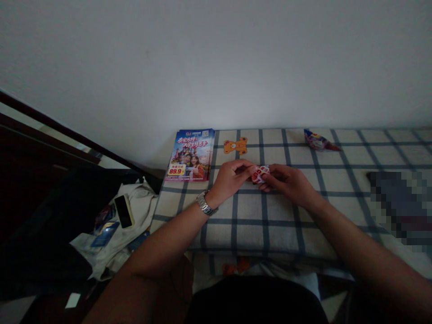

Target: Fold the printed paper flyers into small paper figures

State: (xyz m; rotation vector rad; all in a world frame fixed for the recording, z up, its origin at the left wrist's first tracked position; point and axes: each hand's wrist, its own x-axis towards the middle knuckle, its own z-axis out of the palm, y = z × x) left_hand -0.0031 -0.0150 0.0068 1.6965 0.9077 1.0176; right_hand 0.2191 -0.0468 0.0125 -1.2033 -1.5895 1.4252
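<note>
Between my two hands is a small folded piece of red and white printed paper [260, 174], held just above or on the checked tablecloth. My left hand [234, 177], with a metal watch [205, 204] on the wrist, pinches its left edge with thumb and fingers. From the other side my right hand [292, 182] grips the paper, thumb over its front and fingers behind. Parts of the paper are covered by the fingertips. Left of my left hand lies a stack of colourful flyers [191, 155], the top one marked 89.9.
A pointed, folded colourful paper [319, 141] lies at the back right of the checked tablecloth [249, 216]. The cloth carries a bear print [235, 146]. A blurred-out dark object [401, 207] sits at the right. Down left, a phone [123, 211] rests on pale fabric [141, 200].
</note>
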